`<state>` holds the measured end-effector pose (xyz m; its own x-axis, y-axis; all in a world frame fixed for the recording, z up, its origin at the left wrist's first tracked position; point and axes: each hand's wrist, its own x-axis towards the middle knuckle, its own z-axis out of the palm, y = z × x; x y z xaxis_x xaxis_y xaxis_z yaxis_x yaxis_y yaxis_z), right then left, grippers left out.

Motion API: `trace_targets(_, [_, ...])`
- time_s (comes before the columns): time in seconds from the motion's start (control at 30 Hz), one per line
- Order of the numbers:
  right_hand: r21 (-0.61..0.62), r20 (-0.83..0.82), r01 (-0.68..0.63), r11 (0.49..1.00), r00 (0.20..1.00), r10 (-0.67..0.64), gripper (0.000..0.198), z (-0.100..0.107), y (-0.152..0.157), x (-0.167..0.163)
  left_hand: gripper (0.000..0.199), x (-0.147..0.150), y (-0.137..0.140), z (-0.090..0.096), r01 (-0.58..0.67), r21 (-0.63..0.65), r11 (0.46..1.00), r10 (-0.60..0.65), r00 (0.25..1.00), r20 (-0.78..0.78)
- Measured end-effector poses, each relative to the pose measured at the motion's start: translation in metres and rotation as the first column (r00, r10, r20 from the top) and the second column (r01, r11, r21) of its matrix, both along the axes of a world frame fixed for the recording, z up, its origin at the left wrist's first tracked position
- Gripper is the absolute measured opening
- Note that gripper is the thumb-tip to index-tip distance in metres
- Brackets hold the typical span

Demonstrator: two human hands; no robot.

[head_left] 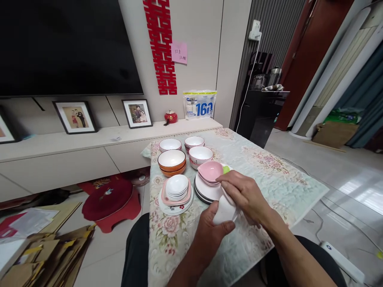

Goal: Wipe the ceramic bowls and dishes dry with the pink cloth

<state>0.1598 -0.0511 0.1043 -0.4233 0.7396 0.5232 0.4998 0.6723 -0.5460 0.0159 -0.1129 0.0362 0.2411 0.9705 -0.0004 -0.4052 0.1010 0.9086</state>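
Note:
My left hand [213,229] grips a smooth white cup-like piece [224,209] from below, thumb across its near side. Over the same piece lies my right hand [243,195], its fingers bent across the far edge; part of the piece is hidden. Just beyond, pink spouted bowls [212,170] rest on a stack of white plates with dark rims [203,190]. Something bright green [226,169] shows beside the pink bowls. To the left, small white dishes [176,184] sit on a pink square dish [166,200] atop white plates [171,211].
Orange bowls [171,160] and white bowls with patterned sides [200,156] stand behind on the floral tablecloth [170,235]. A low cabinet [131,141] runs along the wall. A red stool [109,203] and flattened cardboard [50,255] are on the floor at left; a power strip [341,259] lies at right.

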Motion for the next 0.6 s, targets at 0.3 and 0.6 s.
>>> trace_targets(0.3, [-0.024,-0.262,0.253,0.967,0.932,-0.250,0.035,-0.029,-0.015,-0.032,0.049,-0.012,-0.018,-0.003,-0.103,0.002,0.995,0.098,0.945,0.311])
trace_targets(0.6, [0.306,0.126,0.039,0.951,0.989,-0.082,0.032,-0.020,-0.035,-0.042,0.035,-0.013,-0.026,0.006,-0.239,0.106,0.965,0.246,0.967,-0.060])
